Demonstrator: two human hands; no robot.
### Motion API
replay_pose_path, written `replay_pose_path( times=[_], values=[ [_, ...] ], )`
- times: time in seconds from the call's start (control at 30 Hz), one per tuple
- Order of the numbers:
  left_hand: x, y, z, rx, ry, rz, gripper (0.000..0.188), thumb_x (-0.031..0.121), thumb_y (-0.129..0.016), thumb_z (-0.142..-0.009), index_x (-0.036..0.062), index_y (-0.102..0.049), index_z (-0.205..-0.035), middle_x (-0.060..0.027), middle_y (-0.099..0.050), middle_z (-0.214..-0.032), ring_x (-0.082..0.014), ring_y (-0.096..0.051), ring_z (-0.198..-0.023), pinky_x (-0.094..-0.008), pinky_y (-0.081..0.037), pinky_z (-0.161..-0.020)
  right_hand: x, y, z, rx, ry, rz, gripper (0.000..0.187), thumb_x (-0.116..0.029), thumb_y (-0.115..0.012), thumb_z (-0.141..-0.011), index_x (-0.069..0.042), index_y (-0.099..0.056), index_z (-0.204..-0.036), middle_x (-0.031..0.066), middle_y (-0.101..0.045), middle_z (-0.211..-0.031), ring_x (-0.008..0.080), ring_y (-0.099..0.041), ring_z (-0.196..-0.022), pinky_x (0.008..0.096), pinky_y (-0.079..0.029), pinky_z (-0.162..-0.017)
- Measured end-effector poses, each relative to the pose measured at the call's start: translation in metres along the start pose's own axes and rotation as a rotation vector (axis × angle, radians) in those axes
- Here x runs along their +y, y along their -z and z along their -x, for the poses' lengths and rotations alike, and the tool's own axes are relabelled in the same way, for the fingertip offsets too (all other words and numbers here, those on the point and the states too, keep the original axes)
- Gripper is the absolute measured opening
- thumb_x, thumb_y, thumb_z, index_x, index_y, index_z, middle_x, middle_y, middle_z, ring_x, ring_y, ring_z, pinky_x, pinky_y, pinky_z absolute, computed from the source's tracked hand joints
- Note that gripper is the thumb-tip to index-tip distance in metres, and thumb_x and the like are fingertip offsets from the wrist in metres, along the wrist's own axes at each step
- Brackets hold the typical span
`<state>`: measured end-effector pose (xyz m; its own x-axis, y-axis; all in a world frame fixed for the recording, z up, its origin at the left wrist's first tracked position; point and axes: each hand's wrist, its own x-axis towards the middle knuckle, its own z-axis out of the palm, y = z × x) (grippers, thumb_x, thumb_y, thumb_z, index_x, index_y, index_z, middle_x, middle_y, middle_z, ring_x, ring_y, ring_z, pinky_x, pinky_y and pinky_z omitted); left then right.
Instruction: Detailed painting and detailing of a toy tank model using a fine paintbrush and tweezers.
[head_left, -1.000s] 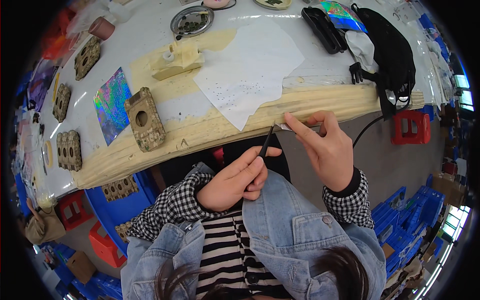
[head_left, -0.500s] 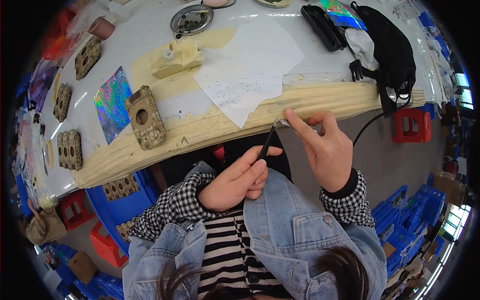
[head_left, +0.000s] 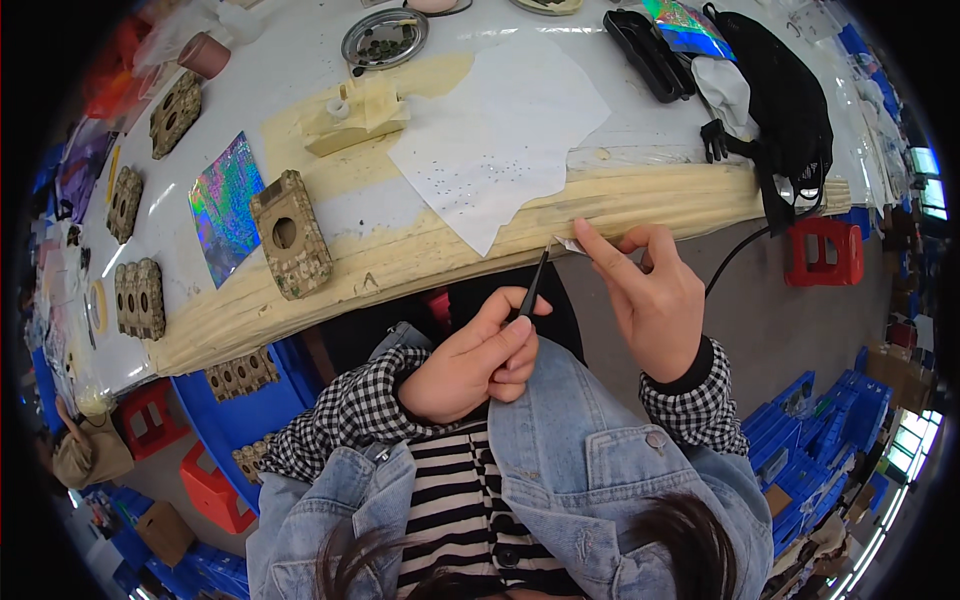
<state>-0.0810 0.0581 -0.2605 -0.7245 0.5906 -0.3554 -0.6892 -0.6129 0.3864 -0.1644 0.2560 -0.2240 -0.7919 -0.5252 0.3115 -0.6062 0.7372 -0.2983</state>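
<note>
My left hand [head_left: 470, 368] is closed round slim black tweezers [head_left: 534, 288], which point up and away from me. Their tip is close to a small whitish piece [head_left: 570, 244] at the table's front edge; I cannot tell whether they touch. My right hand [head_left: 655, 305] pinches that piece under its forefinger, and what it is exactly is too small to tell. Beyond my hands lies a white sheet [head_left: 500, 130] scattered with many tiny dark bits. Left of it, a camouflage-coloured model tank hull [head_left: 290, 238] with a round hole rests near the padded table edge.
More camouflage model parts [head_left: 140, 300] stand at the left, beside a shiny holographic sheet [head_left: 226, 205]. A tape-covered block [head_left: 352, 118] and a round metal dish [head_left: 384, 40] sit farther back. A black bag [head_left: 780, 90] hangs over the right edge, near a red stool [head_left: 823, 250].
My left hand's fingers have shifted slightly on the tweezers, and the tweezers have tilted a little more upright. My right hand stays almost where it was.
</note>
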Motion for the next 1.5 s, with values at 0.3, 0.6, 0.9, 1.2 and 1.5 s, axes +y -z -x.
replay_pose_path(
  times=[0.3,0.6,0.9,1.2,1.5],
  values=[
    [0.002,0.005,-0.012,-0.018,0.077,0.173,0.030,0.036,-0.028,-0.104,0.0125,-0.043,-0.092,0.0034,-0.031,-0.070,-0.0077,-0.025,-0.058,-0.0196,-0.024,-0.048,0.000,-0.005,0.002,-0.004,-0.018,-0.102,0.047,-0.007,-0.069,-0.077,-0.022,-0.064,-0.121,0.0034,-0.050,-0.080,0.0160,-0.047,-0.056,0.0291,-0.043,-0.051],
    [0.003,0.009,-0.016,-0.022,0.120,0.159,0.042,0.045,-0.024,-0.103,0.0155,-0.035,-0.075,0.0056,-0.023,-0.062,-0.0070,-0.019,-0.054,-0.0202,-0.021,-0.046,-0.001,-0.008,0.002,-0.016,0.009,-0.056,0.047,-0.010,-0.068,-0.077,-0.026,-0.064,-0.121,0.0026,-0.050,-0.080,0.0165,-0.049,-0.056,0.0291,-0.043,-0.050],
    [0.010,0.003,-0.015,0.023,0.171,0.161,0.038,0.046,-0.024,-0.102,0.0155,-0.040,-0.087,0.0069,-0.020,-0.059,-0.0062,-0.016,-0.051,-0.0207,-0.018,-0.045,-0.002,-0.010,-0.004,-0.004,0.025,0.002,0.048,-0.008,-0.067,-0.076,-0.025,-0.064,-0.121,0.0029,-0.049,-0.078,0.0168,-0.049,-0.057,0.0292,-0.043,-0.050],
    [0.005,0.007,-0.015,-0.020,0.044,0.138,0.037,0.043,-0.023,-0.103,0.0152,-0.043,-0.090,0.0052,-0.027,-0.060,-0.0061,-0.018,-0.050,-0.0200,-0.020,-0.045,-0.001,-0.007,-0.003,0.002,0.047,-0.058,0.049,-0.004,-0.069,-0.075,-0.021,-0.065,-0.120,0.0034,-0.048,-0.077,0.0159,-0.046,-0.055,0.0287,-0.041,-0.050],
    [0.007,0.000,-0.019,0.080,-0.028,0.065,0.040,0.042,-0.026,-0.103,0.0129,-0.039,-0.079,0.0031,-0.031,-0.067,-0.0080,-0.027,-0.059,-0.0196,-0.027,-0.046,-0.002,-0.009,-0.005,-0.024,0.049,-0.043,0.048,-0.005,-0.068,-0.076,-0.023,-0.065,-0.121,0.0029,-0.048,-0.076,0.0164,-0.047,-0.056,0.0291,-0.042,-0.050]
  ],
)
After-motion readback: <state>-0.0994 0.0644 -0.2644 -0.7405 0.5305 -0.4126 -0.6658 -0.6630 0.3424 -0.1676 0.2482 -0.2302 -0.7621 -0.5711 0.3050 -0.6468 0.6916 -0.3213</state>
